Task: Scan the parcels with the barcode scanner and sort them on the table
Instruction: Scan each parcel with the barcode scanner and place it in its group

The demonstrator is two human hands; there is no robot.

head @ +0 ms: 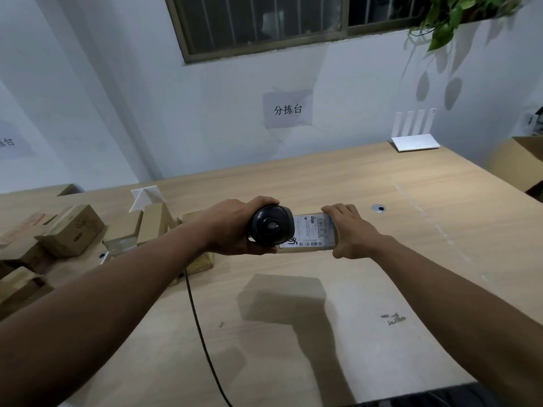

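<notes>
Head view: right hand [351,230] grips parcel [311,233] edge.

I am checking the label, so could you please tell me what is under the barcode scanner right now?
Under the barcode scanner, held by the left hand, lies a parcel with a white label, steadied by the right hand. The label's left part is covered by the scanner.

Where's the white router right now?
In the head view, the router stands at the table's far right corner against the wall, below the plant.
</notes>
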